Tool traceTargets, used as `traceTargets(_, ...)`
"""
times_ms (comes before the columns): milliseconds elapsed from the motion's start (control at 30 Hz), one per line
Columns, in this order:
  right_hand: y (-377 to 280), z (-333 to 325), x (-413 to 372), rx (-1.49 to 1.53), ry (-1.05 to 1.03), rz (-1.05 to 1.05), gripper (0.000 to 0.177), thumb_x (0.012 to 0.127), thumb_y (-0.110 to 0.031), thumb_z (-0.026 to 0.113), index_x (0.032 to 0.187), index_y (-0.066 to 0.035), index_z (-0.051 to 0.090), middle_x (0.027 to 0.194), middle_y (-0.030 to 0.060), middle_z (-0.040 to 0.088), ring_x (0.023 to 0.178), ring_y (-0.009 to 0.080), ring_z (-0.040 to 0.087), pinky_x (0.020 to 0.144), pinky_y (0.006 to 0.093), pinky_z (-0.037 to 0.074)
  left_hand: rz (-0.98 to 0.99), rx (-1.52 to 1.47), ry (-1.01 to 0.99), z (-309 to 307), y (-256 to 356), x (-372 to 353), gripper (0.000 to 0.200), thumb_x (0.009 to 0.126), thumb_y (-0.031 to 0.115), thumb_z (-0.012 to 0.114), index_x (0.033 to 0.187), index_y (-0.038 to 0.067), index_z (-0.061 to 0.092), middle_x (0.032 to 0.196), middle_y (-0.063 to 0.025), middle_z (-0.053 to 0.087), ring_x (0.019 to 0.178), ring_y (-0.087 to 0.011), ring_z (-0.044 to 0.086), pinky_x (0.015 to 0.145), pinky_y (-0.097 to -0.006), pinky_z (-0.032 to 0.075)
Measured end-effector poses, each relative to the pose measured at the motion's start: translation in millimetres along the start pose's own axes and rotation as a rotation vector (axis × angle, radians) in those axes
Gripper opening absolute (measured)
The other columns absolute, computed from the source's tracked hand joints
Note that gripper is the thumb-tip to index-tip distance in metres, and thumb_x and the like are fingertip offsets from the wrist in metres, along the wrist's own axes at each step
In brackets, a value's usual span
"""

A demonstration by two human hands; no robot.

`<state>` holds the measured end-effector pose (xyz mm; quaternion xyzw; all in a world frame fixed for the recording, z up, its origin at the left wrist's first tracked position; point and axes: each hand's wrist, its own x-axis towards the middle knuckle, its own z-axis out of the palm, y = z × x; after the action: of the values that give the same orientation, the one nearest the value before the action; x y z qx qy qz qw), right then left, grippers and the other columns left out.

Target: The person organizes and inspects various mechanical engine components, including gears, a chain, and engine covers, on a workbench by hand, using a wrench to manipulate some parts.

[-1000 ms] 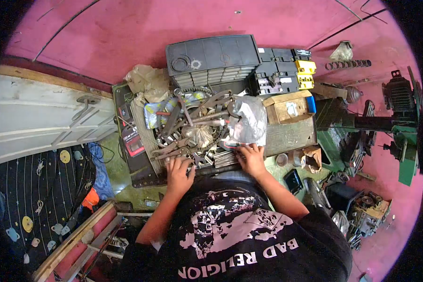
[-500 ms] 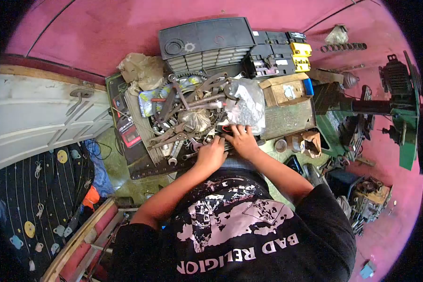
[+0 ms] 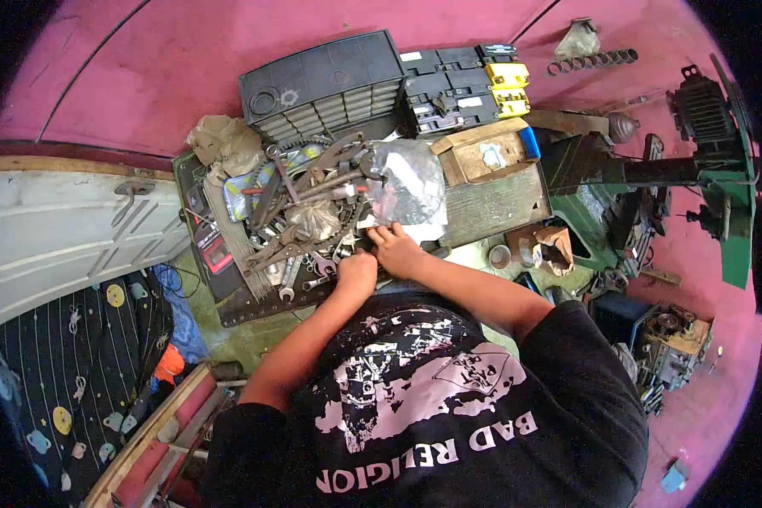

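My left hand [image 3: 358,273] is closed in a fist at the front edge of the workbench, and whatever it grips is hidden. Close beside it, my right hand [image 3: 395,251] has its fingers bent around something I cannot make out, below a clear plastic bag [image 3: 408,182]. A small white piece [image 3: 366,222] shows by its fingertips. Left of the hands lie an open-end wrench [image 3: 289,278], a second wrench [image 3: 323,265] and locking pliers [image 3: 273,253]. Behind them is a heap of metal tools with a small plastic bag of parts [image 3: 315,220] on it.
A black drawer cabinet [image 3: 322,80] and several black batteries [image 3: 453,89] stand along the back. An open cardboard box [image 3: 485,155] sits on the right of the workbench [image 3: 495,207]. A green drill press [image 3: 737,229] is at far right, and a white door [image 3: 76,229] at left.
The view has swung, so the bench appears further left. My hands have stayed close together at the front edge; the red-edged dark object by my right fingers no longer shows.
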<state>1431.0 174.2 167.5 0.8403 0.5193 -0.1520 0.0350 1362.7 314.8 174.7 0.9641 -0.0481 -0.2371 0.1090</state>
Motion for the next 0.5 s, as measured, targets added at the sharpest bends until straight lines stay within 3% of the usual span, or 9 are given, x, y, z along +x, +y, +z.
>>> traceTargets(133,4.7,2.3,0.3,-0.110,-0.009,-0.093,0.034,0.092,-0.026,0.054,0.111,-0.009,0.077,0.140,0.0077,0.053,0.135,0.0263,0.040,0.104,0.0474,0.031,-0.062,-0.045,0.020,-0.5,8.3,2.5,0.016,0.082,0.010,0.062,0.077,0.004,0.076,0.081,-0.0189,0.074,0.076,-0.0329,0.075,0.066,-0.0463,0.059)
traceTargets(200,13.4,1.1,6.5,-0.008,-0.051,-0.118,0.030,0.088,-0.027,0.057,0.100,-0.010,0.079,0.139,0.0101,0.051,0.130,0.0287,0.042,0.100,0.0496,0.036,-0.089,-0.026,0.037,-4.4,12.2,4.6,0.016,0.082,0.011,0.062,0.077,0.005,0.077,0.080,-0.0194,0.074,0.076,-0.0331,0.075,0.066,-0.0462,0.059)
traceTargets(267,16.4,-0.9,8.5,0.022,-0.052,-0.131,0.029,0.089,-0.027,0.056,0.100,-0.011,0.079,0.137,0.0097,0.050,0.129,0.0297,0.042,0.100,0.0505,0.036,-0.093,0.002,0.018,-7.8,15.7,1.5,0.018,0.083,0.011,0.061,0.078,0.005,0.077,0.081,-0.0187,0.074,0.077,-0.0320,0.075,0.066,-0.0449,0.060)
traceTargets(500,15.3,-18.8,6.9,0.005,-0.267,-0.152,0.034,0.084,-0.028,0.067,0.112,-0.011,0.077,0.149,0.0105,0.042,0.139,0.0312,0.035,0.108,0.0584,0.030,-0.104,-0.027,0.032,6.5,6.7,-6.9,0.018,0.083,0.011,0.061,0.079,0.005,0.077,0.082,-0.0186,0.074,0.077,-0.0339,0.075,0.068,-0.0468,0.059)
